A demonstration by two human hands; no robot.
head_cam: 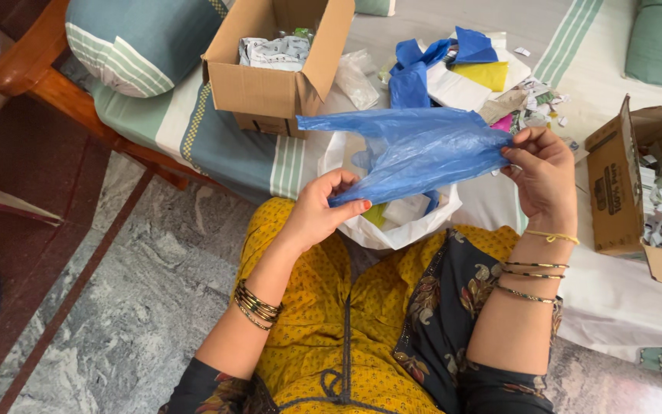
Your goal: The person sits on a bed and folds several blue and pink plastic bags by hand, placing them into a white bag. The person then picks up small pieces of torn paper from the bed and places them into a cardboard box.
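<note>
— Which packages lie about, and where?

— An open brown cardboard box [273, 65] sits at the far edge of the striped bedsheet [216, 138], with crumpled printed wrapping inside. A second brown cardboard box [614, 192], marked with a dark printed label on its side, stands at the right and holds shredded paper scraps. Between them lies a heap of blue, yellow and white plastic pieces [461, 65].

— And the hands?

— The left hand [319, 211] pinches the lower edge of a thin blue plastic bag [408, 149]; the right hand [542, 176] grips its other end, stretching it flat above a white plastic bag [392, 226] in the lap.

— The room?

— Grey marble floor [139, 307], a wooden bed frame [47, 77], a green pillow [136, 38].
</note>
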